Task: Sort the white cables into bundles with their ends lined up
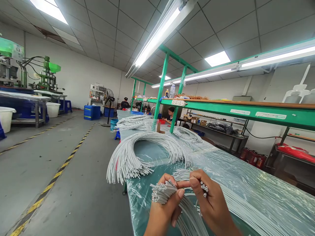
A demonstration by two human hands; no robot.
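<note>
A thick bundle of thin white tubes [162, 191] is wrapped in my left hand [166, 206], its open round ends pointing up and to the left. My right hand [209, 200] is closed on a few more white tubes [204, 189], their ends poking out between the fingers. The fingertips of both hands meet or nearly meet between the two bunches. Below the hands the tubes curve down toward the bottom edge. More long white tubes [246, 203] lie on the table to the right of my right hand.
Beyond my hands, a large curved bundle of white tubes [147, 141] lies on the plastic-covered table [261, 170]. Further bundles [134, 122] lie behind it. A green shelf frame [162, 85] rises from the table. Two people sit farther back. Yellow-black tape [61, 168] marks the floor at left.
</note>
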